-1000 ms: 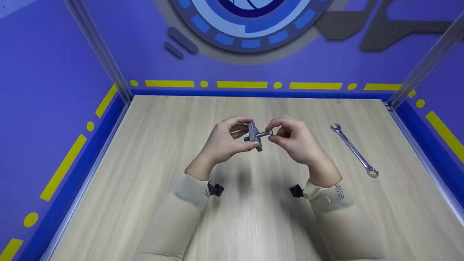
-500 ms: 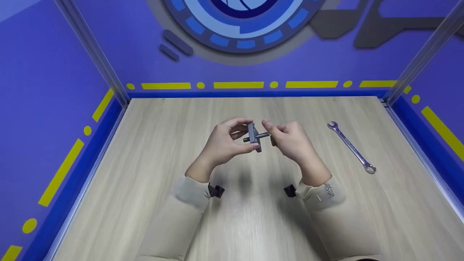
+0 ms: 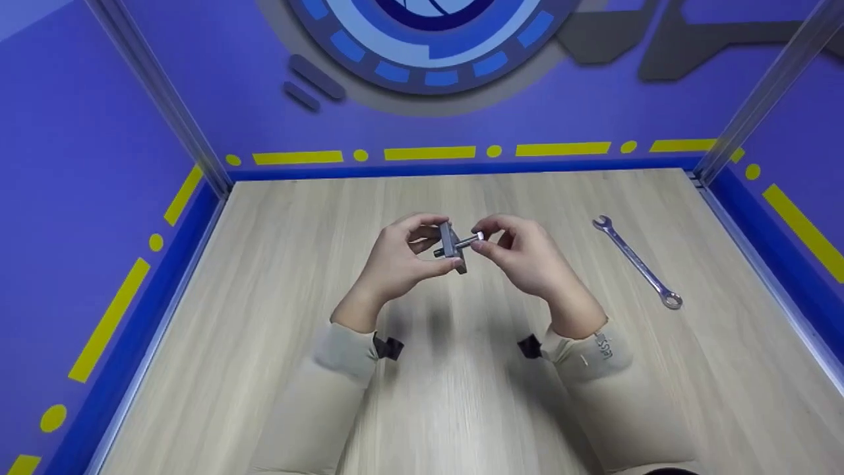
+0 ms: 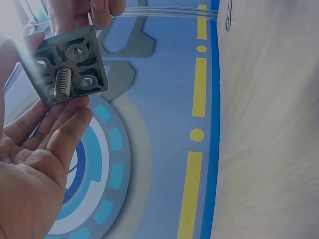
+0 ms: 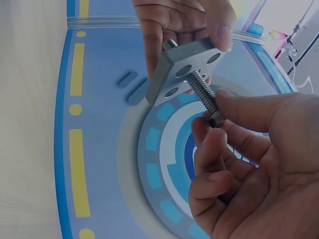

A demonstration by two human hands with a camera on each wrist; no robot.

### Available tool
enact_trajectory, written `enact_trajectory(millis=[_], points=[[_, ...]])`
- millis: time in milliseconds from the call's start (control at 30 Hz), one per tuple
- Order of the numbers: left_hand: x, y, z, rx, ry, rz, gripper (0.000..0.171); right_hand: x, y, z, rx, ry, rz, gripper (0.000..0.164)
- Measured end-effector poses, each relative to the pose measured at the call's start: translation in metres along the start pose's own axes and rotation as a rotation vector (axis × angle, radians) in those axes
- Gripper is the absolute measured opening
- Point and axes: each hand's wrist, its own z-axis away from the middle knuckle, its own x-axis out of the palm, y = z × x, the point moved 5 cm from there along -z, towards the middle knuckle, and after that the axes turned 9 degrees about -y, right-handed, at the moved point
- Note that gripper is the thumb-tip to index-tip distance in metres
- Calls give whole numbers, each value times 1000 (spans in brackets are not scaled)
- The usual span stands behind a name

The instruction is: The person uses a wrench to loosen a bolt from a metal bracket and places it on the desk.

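My left hand (image 3: 397,260) grips a square grey metal plate (image 4: 75,59) by its edges, between thumb and fingers. The plate has several holes, and its back shows recessed slots in the left wrist view. A threaded bolt (image 5: 203,94) runs through the plate's centre, its threaded end (image 4: 63,85) sticking out on the far side. At the bolt's head (image 3: 479,236), the thumb and fingers of my right hand (image 3: 527,257) pinch it. In the right wrist view those fingers partly cover the head. Both hands hold the parts above the wooden table (image 3: 455,396).
A combination wrench (image 3: 636,262) lies slanted on the table to the right of my right hand. Blue panels (image 3: 395,125) with yellow marks stand along the back and both sides. Metal frame posts (image 3: 165,99) rise at the back corners.
My right fingers turned at the bolt head: the thumb rose over it half a second ago and is now back low. The left hand keeps its grip on the plate. The view shifted slightly.
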Motion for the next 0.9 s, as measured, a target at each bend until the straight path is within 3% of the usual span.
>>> enact_trajectory(millis=[167,367,467,567,700,767,900], points=[[-4,1,0,7,10,35,68,-2,-6,1,-74,50,27,19],[-4,7,-2,23,-8,40,69,-6,-8,1,-133,80,-33,23],[-4,10,-1,37,-2,39,68,-6,-5,0,-77,65,-61,31],[-3,16,0,64,18,36,68,-6,-1,-1,42,59,-82,35],[1,22,1,98,29,-3,68,-6,2,-1,157,72,-90,64],[3,23,2,105,28,-24,68,-5,2,-2,159,73,-91,68],[3,24,5,104,35,-53,67,-4,-1,-3,97,53,-94,59]])
